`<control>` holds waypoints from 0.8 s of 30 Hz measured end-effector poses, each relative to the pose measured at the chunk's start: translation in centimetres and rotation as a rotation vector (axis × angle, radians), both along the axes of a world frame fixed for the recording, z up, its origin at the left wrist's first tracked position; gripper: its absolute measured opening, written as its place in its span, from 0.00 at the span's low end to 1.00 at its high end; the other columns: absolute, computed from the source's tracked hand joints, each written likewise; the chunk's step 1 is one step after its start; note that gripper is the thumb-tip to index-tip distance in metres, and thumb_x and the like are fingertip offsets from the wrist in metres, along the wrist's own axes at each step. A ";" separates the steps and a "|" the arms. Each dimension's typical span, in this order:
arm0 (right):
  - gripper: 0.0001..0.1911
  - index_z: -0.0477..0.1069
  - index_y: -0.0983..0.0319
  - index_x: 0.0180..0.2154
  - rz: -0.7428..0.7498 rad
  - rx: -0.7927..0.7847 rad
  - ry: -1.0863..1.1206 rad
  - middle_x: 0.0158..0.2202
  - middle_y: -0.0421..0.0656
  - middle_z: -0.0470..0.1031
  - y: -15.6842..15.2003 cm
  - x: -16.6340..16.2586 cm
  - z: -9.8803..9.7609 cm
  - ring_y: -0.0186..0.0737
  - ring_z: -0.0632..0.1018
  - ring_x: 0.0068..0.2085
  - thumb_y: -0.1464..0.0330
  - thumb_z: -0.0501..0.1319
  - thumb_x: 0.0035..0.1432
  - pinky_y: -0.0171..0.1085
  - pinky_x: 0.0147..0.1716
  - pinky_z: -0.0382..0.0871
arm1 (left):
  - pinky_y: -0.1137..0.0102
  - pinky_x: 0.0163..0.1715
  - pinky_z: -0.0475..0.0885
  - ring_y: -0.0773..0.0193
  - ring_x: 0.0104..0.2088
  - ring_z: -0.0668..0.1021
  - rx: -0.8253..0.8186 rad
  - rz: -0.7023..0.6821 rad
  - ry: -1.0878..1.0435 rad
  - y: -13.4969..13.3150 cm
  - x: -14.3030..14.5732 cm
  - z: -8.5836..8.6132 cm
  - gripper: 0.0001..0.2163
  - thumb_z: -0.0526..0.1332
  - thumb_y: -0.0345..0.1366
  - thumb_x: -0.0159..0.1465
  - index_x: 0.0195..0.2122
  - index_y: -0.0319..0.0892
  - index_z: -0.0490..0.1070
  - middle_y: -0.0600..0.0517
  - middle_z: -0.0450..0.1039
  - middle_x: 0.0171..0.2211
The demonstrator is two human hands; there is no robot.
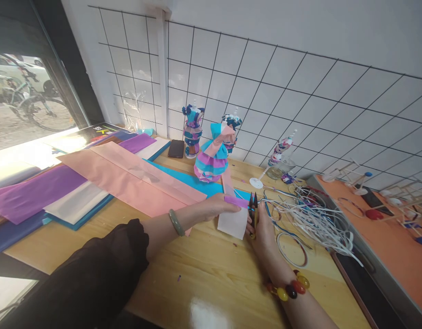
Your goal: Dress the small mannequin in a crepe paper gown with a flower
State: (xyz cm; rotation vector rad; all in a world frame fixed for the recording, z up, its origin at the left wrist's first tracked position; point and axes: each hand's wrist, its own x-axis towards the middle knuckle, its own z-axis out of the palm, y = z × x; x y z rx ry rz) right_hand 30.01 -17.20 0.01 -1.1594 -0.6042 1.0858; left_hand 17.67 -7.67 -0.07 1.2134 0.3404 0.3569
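My left hand (217, 206) pinches a narrow purple strip (235, 201) that stretches toward my right hand. My right hand (264, 230) is closed around scissors (253, 205) with dark blades pointing up and away from me. The strip's right end meets the blades; whether they are cutting it I cannot tell. Just under my left fingers is a whitish rectangular piece (232, 224). Beyond the hands stands a small figure in a tiered dress (212, 160) of blue, pink and purple, with a pink strip (227, 183) beside it.
Coloured sheets (128, 176) cover the table's left side. Dressed mini mannequins (192, 132), a phone (176, 149) and a white stand (256, 183) sit near the grid wall. Tangled cords (320, 219) lie at right, beside an orange-topped surface (385, 246) with wooden models.
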 end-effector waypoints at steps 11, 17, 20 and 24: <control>0.16 0.64 0.61 0.25 -0.004 0.011 -0.149 0.12 0.29 0.52 -0.4 0.1 -0.1 0.24 0.51 0.14 0.60 0.68 0.45 0.29 0.12 0.43 | 0.69 0.33 0.71 0.60 0.36 0.78 0.044 -0.061 0.207 0.6 -0.5 0.6 0.21 0.69 0.43 0.47 0.42 0.40 0.73 0.47 0.76 0.40; 0.17 0.60 0.59 0.23 -0.059 0.018 -0.087 0.15 0.29 0.49 -0.3 0.3 0.6 0.26 0.49 0.15 0.61 0.67 0.47 0.31 0.12 0.42 | 0.68 0.36 0.72 0.59 0.39 0.78 0.106 0.007 0.172 1.9 -0.7 0.4 0.23 0.70 0.39 0.45 0.42 0.39 0.72 0.45 0.75 0.41; 0.20 0.56 0.59 0.20 -0.068 0.021 -0.061 0.14 0.29 0.46 -0.2 0.6 0.5 0.25 0.49 0.15 0.59 0.65 0.49 0.30 0.11 0.42 | 0.67 0.37 0.72 0.58 0.38 0.78 0.094 0.001 0.164 2.7 -0.9 0.6 0.22 0.71 0.37 0.45 0.42 0.40 0.72 0.46 0.76 0.41; 0.18 0.64 0.60 0.24 -0.074 0.004 -0.017 0.16 0.31 0.53 0.1 1.2 -0.2 0.25 0.51 0.14 0.53 0.62 0.50 0.29 0.10 0.44 | 0.69 0.35 0.72 0.59 0.36 0.79 0.181 -0.126 0.213 3.1 -1.8 1.8 0.20 0.71 0.36 0.43 0.38 0.40 0.74 0.50 0.77 0.36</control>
